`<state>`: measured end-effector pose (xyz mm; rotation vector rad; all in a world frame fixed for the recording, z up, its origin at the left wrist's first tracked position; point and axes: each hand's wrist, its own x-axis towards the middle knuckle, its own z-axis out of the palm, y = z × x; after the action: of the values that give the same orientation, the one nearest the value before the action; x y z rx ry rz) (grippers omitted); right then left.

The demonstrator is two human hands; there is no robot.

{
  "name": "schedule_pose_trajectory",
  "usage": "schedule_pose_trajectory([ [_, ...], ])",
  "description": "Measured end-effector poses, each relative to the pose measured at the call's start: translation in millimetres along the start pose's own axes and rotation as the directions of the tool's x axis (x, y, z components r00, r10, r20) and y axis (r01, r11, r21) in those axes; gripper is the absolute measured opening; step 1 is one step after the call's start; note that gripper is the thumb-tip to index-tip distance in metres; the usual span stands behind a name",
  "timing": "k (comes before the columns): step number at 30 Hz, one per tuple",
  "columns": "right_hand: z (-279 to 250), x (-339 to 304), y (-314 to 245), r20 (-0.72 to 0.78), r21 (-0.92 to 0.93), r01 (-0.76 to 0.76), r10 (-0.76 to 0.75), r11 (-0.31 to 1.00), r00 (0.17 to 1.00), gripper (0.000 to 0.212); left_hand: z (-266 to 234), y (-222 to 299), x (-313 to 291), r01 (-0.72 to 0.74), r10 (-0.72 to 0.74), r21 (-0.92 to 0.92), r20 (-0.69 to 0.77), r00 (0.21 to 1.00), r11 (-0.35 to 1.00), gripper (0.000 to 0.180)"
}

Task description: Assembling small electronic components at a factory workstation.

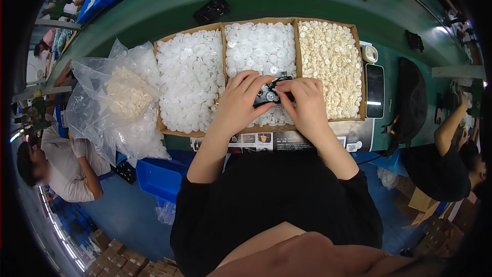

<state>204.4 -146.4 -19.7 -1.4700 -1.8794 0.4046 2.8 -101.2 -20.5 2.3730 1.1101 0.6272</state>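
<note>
Between my two hands is a small black plastic housing with white and grey round parts inside it. My left hand is closed on its left side, thumb below and fingers above. My right hand pinches at its right side, and whatever its fingertips press there is too small to make out. Both hands are over the middle box of white plastic gears. To the left is another box of white gears, and to the right a box of cream-coloured small gears.
Clear plastic bags of parts lie left of the boxes. On the right are a phone, a tape roll and a black bag. Black housings sit on the green belt. A blue bin stands below; co-workers sit on both sides.
</note>
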Motion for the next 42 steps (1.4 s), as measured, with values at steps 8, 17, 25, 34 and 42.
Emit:
schedule_pose_trajectory([
  [8,3,-3,4,0.05,0.052,0.095,-0.098,0.994,0.994,0.018,1,1,-1,0.002,-0.002,0.013,-0.008,1.0,1.0,0.062],
  [17,-24,3,-9,0.023,-0.078,0.125,-0.123,0.989,0.992,0.032,-7,3,4,-0.044,0.046,0.101,-0.015,0.999,0.994,0.067],
  [25,-67,-7,27,-0.214,-0.138,-0.036,0.005,0.99,0.977,0.033,-59,-53,125,0.309,-0.28,0.026,-0.356,0.892,0.951,0.079],
  [34,-85,-20,38,-0.244,-0.214,-0.161,0.107,0.963,0.964,0.027,-93,-292,179,0.521,-0.517,0.299,-0.099,0.85,0.799,0.13],
  [42,-72,-3,43,-0.147,-0.271,-0.165,0.129,0.948,0.981,0.019,-144,-320,143,0.714,-0.719,0.216,-0.07,0.691,0.666,0.095],
])
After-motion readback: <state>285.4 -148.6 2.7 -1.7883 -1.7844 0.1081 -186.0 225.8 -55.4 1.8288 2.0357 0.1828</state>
